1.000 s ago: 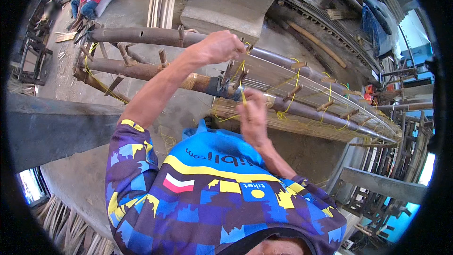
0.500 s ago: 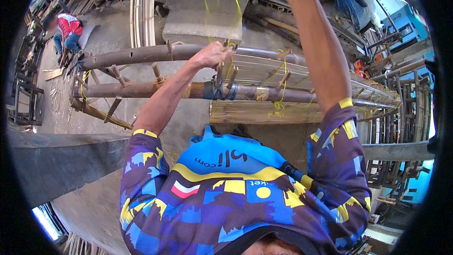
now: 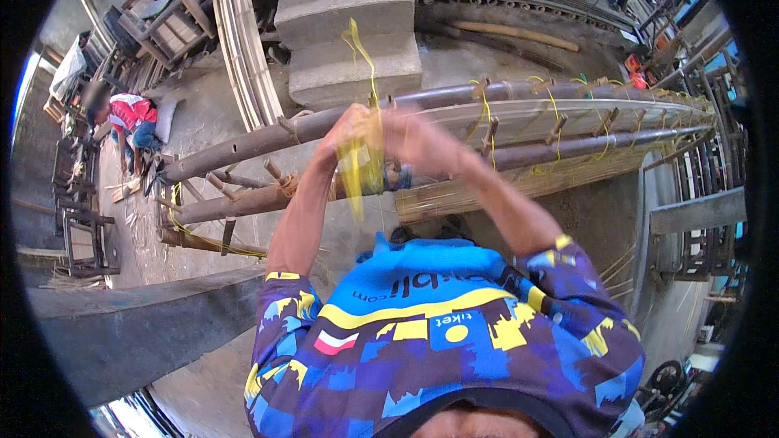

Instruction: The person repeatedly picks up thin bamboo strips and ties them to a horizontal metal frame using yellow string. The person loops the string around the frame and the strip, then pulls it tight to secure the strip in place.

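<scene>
Concrete steps (image 3: 337, 4) rose beyond a long bamboo-pole frame (image 3: 256, 197). The left hand (image 3: 345, 134) and, just beside it, the blurred right hand (image 3: 420, 143) were over its far pole (image 3: 243, 145). Yellow twine (image 3: 370, 69) stuck up past that pole and hung, smeared, below them; I could not tell whether the fingers were clamped on it or apart.

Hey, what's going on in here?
Someone is handling yellow strands at a long pole frame with pegs. The left hand and right hand are close together beside the strands, too blurred to show their exact grip. Another person is low to the floor, upper left.
</scene>
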